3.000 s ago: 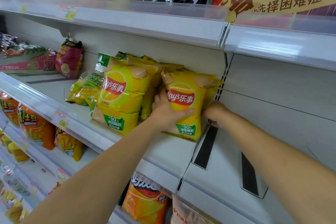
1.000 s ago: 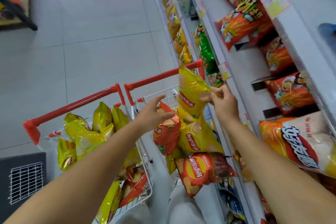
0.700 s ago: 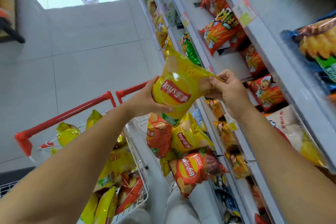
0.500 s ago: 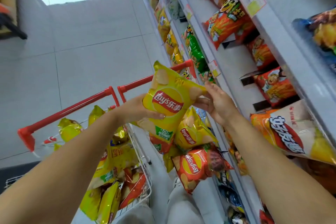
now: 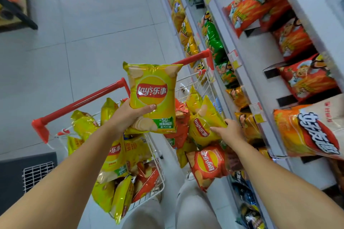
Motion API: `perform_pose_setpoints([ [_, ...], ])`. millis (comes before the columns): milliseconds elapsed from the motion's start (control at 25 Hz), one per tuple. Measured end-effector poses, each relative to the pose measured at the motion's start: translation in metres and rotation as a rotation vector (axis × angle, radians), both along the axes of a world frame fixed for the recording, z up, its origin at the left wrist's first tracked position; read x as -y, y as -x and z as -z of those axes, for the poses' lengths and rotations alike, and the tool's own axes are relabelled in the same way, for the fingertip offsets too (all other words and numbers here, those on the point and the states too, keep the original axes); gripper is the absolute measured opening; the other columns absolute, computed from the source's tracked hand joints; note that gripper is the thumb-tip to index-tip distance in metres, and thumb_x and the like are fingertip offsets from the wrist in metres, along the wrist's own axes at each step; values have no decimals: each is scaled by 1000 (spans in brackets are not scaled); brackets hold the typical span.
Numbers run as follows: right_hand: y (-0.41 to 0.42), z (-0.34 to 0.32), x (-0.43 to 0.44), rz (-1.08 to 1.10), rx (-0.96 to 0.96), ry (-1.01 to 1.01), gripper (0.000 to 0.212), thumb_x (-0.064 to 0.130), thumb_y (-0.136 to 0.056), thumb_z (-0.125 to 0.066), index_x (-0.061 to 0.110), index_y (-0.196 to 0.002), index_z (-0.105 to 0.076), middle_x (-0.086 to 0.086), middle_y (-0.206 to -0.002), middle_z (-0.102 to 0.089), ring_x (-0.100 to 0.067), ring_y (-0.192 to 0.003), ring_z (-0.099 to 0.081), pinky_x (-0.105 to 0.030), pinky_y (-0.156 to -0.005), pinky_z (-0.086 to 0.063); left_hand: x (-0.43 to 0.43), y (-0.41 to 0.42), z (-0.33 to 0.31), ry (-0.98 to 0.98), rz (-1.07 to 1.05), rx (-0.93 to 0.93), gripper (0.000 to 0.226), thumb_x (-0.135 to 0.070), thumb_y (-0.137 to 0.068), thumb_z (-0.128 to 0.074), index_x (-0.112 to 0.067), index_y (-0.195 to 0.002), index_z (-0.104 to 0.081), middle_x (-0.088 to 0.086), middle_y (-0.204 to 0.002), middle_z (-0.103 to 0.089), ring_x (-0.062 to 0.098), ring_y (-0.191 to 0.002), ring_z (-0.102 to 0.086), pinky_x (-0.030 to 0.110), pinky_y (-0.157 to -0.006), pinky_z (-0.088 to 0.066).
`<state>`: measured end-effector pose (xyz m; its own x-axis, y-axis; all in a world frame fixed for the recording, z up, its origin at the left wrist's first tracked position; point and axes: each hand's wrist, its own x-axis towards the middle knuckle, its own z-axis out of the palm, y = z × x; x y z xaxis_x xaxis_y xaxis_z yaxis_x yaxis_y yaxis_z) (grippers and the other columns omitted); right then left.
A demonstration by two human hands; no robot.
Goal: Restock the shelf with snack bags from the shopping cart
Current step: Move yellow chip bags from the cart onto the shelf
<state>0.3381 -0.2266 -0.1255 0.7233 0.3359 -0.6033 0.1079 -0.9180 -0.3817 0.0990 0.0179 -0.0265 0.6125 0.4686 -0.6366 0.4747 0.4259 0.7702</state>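
Over the shopping cart (image 5: 193, 82): the left hand (image 5: 128, 115) holds one yellow snack bag (image 5: 151, 96) upright, logo toward the camera; its grip is clamped on the lower part of the bag, thumb across the front.
Change, raised bag: half a second ago both hands were on it; now only the left hand carries it, and it stands straighter.
Change, right hand (image 5: 228, 132): it has left the raised bag and gone down to a second yellow bag (image 5: 202, 126) in the cart; its grip closes on that bag's right edge, thumb on the front.
Cart: white wire, with two red handle bars; it stands just beside the shelf (image 5: 247, 72).
Floor (image 5: 102, 33): pale grey tiles, with a bright reflection at the far end.
Shelf: white tiers along the right side, with price tags on the front edges.
Count, hands: two, each with one yellow bag.
Count, cart bags: many yellow ones, too piled to count; at least two red-orange ones, the nearest (image 5: 208, 163) below the right hand.
Count, shelf bags: one large orange bag (image 5: 307, 130) nearest; one green bag (image 5: 213, 41) farther along.
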Motion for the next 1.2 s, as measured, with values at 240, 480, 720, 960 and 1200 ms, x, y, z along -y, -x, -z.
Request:
perform_pose_setpoints([
  [240, 0, -146, 16, 61, 229, -244, 42, 47, -71, -80, 18, -99, -69, -1, -98, -66, -20, -90, -62, -33, -72, -50, 6, -13, -69, 35, 56, 188, 97, -63, -36, -90, -24, -120, -61, 4, -108, -75, 26, -97, -73, 39, -81, -59],
  [480, 35, -357, 43, 219, 447, -665, 20, 26, -76, -81, 27, -87, -64, 14, -85, -64, 9, -71, -62, -5, -54, -42, 5, -50, -169, 178, 211, 374, 82, -38, -49, -91, -11, -120, -62, 16, -113, -72, 30, -89, -74, 38, -68, -62],
  [720, 41, -509, 88, 321, 752, -829, 21, 36, -69, -84, 32, -78, -66, 14, -78, -69, 9, -67, -62, -8, -59, -46, 30, -105, -291, 108, 331, 665, 100, -47, -14, -98, -16, -104, -70, 11, -100, -76, 25, -80, -75, 36, -61, -62],
  [960, 26, -629, 155, 338, 985, -830, 33, 37, -67, -84, 23, -92, -69, 9, -81, -70, 8, -59, -61, -11, -53, -47, 78, -166, -380, -22, 449, 849, 104, -56, -24, -95, -21, -117, -64, 6, -111, -74, 25, -92, -74, 35, -69, -62],
  [1200, -5, -699, 195, 205, 1073, -310, 39, 43, -67, -83, 22, -97, -69, -2, -91, -68, -20, -85, -64, -31, -74, -50, 139, -205, -425, -52, 578, 952, 93, -53, -23, -96, -23, -106, -68, 3, -103, -76, 21, -87, -75, 29, -64, -60],
])
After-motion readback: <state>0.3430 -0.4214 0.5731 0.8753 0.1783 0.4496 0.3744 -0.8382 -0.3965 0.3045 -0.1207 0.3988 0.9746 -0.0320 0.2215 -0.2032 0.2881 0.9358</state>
